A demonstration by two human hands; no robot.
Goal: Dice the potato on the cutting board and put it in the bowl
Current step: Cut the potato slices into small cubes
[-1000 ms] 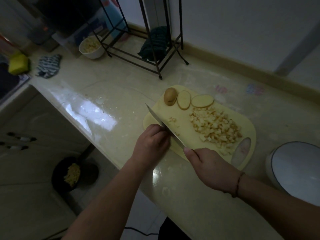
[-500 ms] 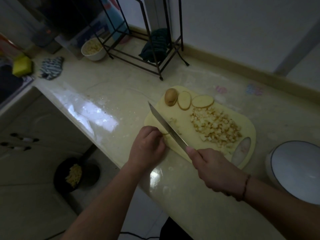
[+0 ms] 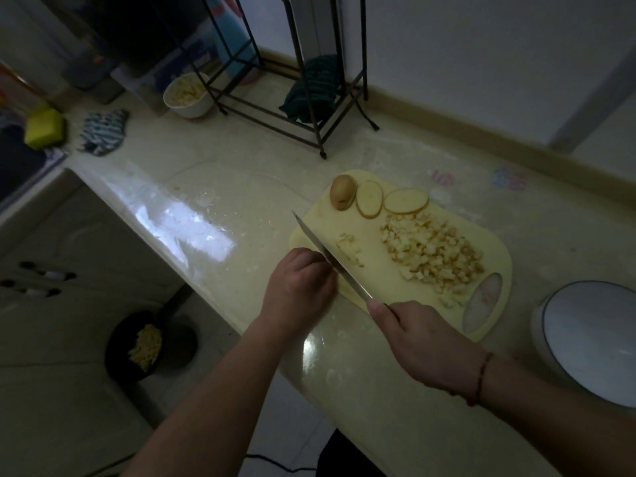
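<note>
The potato lies in pieces on the yellow cutting board (image 3: 309, 235): an unpeeled end (image 3: 342, 191) and two flat slices (image 3: 369, 199) at the far edge, a heap of dice (image 3: 432, 251) in the middle, a few cut bits (image 3: 349, 249) beside the knife (image 3: 327, 254). The right hand (image 3: 425, 342) grips the knife handle, blade angled across the board's near left corner. The left hand (image 3: 297, 290) sits curled, knuckles against the blade; what it holds is hidden. A white bowl (image 3: 592, 339) stands just right of the board.
</note>
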